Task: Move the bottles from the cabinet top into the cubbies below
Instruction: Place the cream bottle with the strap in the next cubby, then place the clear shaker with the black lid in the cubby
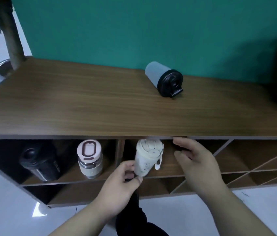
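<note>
The left hand (pixel 119 189) had its fingers (pixel 131 167) clamped on the lower body of a cream bottle (pixel 147 157), thumb beneath and fingertips on its left side. The bottle stood slightly tilted at the mouth of the second cubby (pixel 168 165), its lid just under the front edge of the cabinet top (pixel 100 103); whether its base rested on the cubby floor could not be told.

The right hand (pixel 197 160) hung just to the right of that bottle, apart from it, with its fingers (pixel 180 143) spread and holding nothing, the uppermost fingertip close under the edge of the cabinet top.

Left of the gripping fingers, beyond a divider, the first cubby (pixel 6 155) held two bottles standing upright: a pale bottle with a pink lid (pixel 90 159) nearest the divider, and a black bottle (pixel 40 162) further left, near but apart from it.

Above and beyond the right hand's fingers, a grey bottle with a black lid (pixel 164 79) lay on its side on the cabinet top, near the green wall (pixel 134 31), its lid facing the camera. Further right of both hands were diagonal-slatted cubbies (pixel 253 159).
</note>
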`<state>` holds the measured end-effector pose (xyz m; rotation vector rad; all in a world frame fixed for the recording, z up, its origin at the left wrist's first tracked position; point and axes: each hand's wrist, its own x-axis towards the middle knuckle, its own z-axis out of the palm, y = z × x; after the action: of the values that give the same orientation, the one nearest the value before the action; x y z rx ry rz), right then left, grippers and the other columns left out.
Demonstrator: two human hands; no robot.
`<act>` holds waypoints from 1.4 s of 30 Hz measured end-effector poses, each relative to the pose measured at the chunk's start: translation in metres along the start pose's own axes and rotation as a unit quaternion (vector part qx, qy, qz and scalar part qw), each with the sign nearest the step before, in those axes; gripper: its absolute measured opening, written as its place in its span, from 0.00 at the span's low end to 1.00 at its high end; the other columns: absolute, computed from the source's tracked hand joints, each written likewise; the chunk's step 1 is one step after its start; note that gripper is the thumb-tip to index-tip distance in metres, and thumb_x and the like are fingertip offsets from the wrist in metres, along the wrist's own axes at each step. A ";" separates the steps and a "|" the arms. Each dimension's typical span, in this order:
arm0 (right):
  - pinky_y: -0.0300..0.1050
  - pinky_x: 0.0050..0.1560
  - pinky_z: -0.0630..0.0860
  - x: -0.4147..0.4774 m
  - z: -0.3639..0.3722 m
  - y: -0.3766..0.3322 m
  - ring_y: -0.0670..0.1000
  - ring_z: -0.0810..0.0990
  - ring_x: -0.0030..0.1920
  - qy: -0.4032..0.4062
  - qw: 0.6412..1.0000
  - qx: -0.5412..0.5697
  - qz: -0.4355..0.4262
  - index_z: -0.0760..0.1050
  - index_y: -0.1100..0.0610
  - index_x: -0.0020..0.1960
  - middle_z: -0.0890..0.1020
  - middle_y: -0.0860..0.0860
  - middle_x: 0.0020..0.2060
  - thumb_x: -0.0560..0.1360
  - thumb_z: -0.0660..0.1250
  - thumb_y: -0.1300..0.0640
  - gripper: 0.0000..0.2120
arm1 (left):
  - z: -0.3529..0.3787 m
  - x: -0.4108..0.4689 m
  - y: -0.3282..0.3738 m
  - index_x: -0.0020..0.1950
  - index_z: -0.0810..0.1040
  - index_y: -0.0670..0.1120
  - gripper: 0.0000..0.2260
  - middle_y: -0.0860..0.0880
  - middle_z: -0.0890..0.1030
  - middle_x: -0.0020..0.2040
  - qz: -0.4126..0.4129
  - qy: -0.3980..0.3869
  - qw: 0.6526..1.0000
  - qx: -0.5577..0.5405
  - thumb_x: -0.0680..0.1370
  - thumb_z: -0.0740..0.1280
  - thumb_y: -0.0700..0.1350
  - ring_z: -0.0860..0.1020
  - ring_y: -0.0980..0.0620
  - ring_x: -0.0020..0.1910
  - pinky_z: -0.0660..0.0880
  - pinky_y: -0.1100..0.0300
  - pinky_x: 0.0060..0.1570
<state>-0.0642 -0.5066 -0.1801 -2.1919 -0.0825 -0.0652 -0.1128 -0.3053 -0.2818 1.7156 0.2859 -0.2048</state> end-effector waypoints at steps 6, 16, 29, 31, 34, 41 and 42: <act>0.52 0.47 0.80 0.039 -0.003 -0.066 0.48 0.80 0.41 0.118 0.991 -0.055 0.027 0.79 0.46 0.59 0.82 0.47 0.42 0.77 0.68 0.49 0.12 | -0.018 0.001 0.018 0.55 0.81 0.56 0.09 0.56 0.84 0.57 0.064 -0.016 0.998 0.012 0.80 0.73 0.42 0.83 0.60 0.55 0.78 0.59 0.62; 0.57 0.67 0.68 0.158 0.026 -0.103 0.62 0.70 0.72 0.196 0.968 0.068 0.139 0.53 0.52 0.81 0.67 0.56 0.76 0.63 0.77 0.35 0.56 | -0.023 0.012 0.028 0.54 0.83 0.54 0.04 0.55 0.85 0.51 0.078 -0.044 0.996 -0.021 0.80 0.72 0.47 0.81 0.58 0.43 0.72 0.74 0.41; 0.53 0.52 0.81 0.157 0.022 -0.091 0.56 0.81 0.55 0.103 0.978 0.128 0.126 0.73 0.55 0.65 0.81 0.52 0.56 0.64 0.78 0.43 0.34 | -0.021 0.008 0.032 0.47 0.84 0.57 0.06 0.53 0.83 0.40 0.066 -0.095 0.992 -0.054 0.72 0.72 0.55 0.78 0.55 0.41 0.76 0.53 0.50; 0.48 0.39 0.82 0.138 0.004 -0.083 0.57 0.83 0.51 0.035 0.983 0.167 0.073 0.77 0.55 0.59 0.84 0.53 0.51 0.68 0.78 0.50 0.23 | -0.016 0.002 0.032 0.47 0.86 0.57 0.11 0.51 0.87 0.43 0.056 -0.091 0.991 -0.080 0.67 0.72 0.57 0.82 0.54 0.45 0.78 0.48 0.59; 0.52 0.47 0.85 0.103 -0.036 -0.069 0.57 0.85 0.55 -0.041 0.981 0.189 0.015 0.79 0.51 0.59 0.85 0.53 0.53 0.69 0.77 0.57 0.19 | -0.009 -0.011 0.030 0.49 0.87 0.55 0.15 0.55 0.87 0.43 0.046 -0.098 0.990 -0.088 0.64 0.74 0.57 0.84 0.54 0.49 0.77 0.53 0.60; 0.48 0.55 0.81 0.020 -0.132 -0.015 0.47 0.82 0.58 -0.299 0.950 0.060 -0.058 0.75 0.37 0.67 0.82 0.43 0.58 0.60 0.78 0.52 0.37 | 0.027 -0.033 0.018 0.64 0.79 0.51 0.30 0.50 0.85 0.61 0.013 -0.085 0.995 -0.056 0.63 0.79 0.51 0.85 0.54 0.53 0.79 0.54 0.63; 0.49 0.58 0.81 0.014 -0.137 -0.007 0.44 0.81 0.60 -0.318 0.947 0.012 -0.052 0.74 0.33 0.67 0.80 0.37 0.59 0.60 0.79 0.52 0.38 | 0.035 -0.034 0.017 0.68 0.75 0.54 0.35 0.53 0.82 0.65 0.017 -0.105 0.994 -0.028 0.62 0.79 0.53 0.84 0.56 0.58 0.80 0.54 0.65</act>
<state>-0.0531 -0.6133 -0.0936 -2.1023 -0.5560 0.5850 -0.1392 -0.3450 -0.2613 1.6276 0.1064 -0.3463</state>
